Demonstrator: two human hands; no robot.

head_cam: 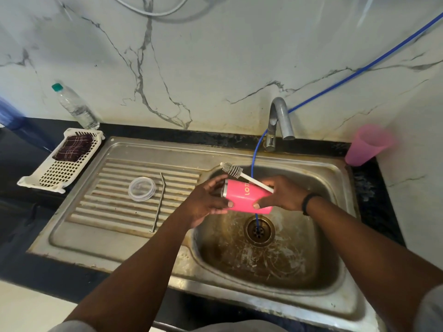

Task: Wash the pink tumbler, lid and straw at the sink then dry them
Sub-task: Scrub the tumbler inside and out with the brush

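Pink, the tumbler (247,197) is held on its side over the sink (311,295) basin, near the basin's back-left corner. It is gripped at its open end by the left hand (207,202) and at its base by the right hand (279,194), whose grip also takes in the white handle of a bottle brush (236,171). The clear lid (142,189) and the metal straw (159,202) are laid side by side on the ribbed drainboard (115,212), well apart from the tumbler.
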